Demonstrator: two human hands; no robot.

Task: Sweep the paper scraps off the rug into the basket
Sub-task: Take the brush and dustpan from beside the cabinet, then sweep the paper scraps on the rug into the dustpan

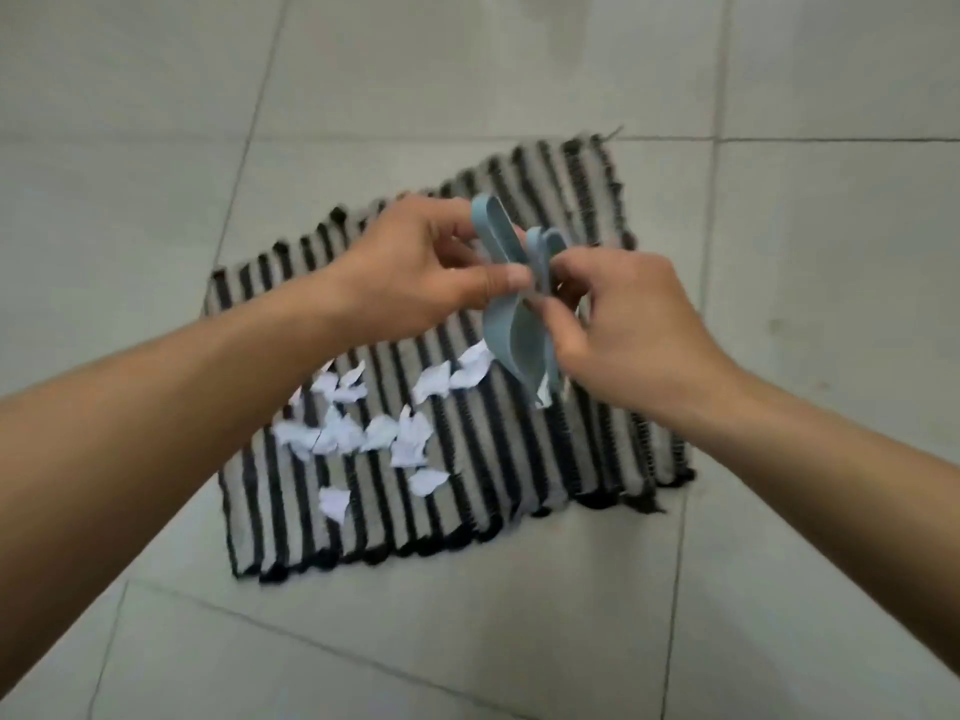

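A grey and black striped rug [519, 459] lies on the tiled floor. Several white paper scraps [374, 428] are scattered over its left and middle part. Above the rug both hands hold a small light-blue brush and dustpan set [511, 324], its two loop handles pointing up. My left hand [415, 272] pinches one handle of the set with thumb and fingers. My right hand [623, 324] grips the other piece from the right side. No basket is in view.
Pale grey floor tiles [779, 589] surround the rug on all sides. Both forearms reach in from the bottom corners of the view.
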